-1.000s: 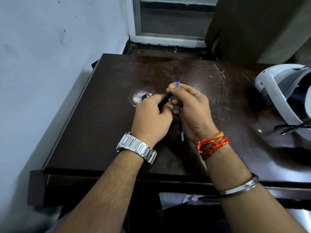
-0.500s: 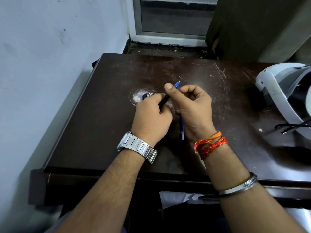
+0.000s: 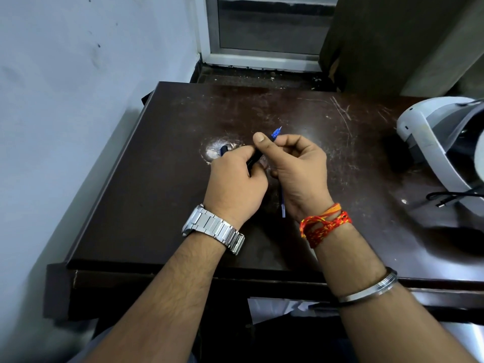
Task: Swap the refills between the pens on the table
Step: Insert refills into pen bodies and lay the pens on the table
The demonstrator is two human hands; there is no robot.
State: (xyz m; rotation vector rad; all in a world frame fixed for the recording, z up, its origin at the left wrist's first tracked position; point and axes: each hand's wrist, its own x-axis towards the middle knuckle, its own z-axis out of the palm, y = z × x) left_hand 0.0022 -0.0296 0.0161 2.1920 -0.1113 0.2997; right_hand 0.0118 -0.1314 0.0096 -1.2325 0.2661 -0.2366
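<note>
Starting nearest the camera, two bare forearms are seen reaching forward over the front edge of a dark table (image 3: 146,205). A steel bangle (image 3: 366,290) is worn on the right forearm, with red and orange thread (image 3: 324,225) wound about the right wrist. A metal watch (image 3: 213,227) is worn on the left wrist. Between the two wrists a thin blue refill (image 3: 282,205) is seen; only its near part shows, the rest being hidden under the right hand, and it cannot be told whether it lies on the wood or is held. Further on, the hands are brought together over the middle of the table. The left hand (image 3: 235,184) is curled into a closed grip around a dark pen (image 3: 252,162), whose barrel is seen in the gap between the hands; a dark blue end shows past the left knuckles. The right hand (image 3: 296,169) is pinched on the front part of the same pen, thumb raised on the near side and forefinger curled over the far side. A blue tip (image 3: 276,132) is seen projecting up and away beyond the right fingers. Behind the hands a pale scuffed patch (image 3: 214,150) is noted on the wood. At the right edge of the table a white headset (image 3: 432,137) rests, with a black cable (image 3: 450,197) beside it. Beyond the table, a pale wall (image 3: 78,74) stands to the left, and a window frame (image 3: 262,56) is seen past the far edge.
</note>
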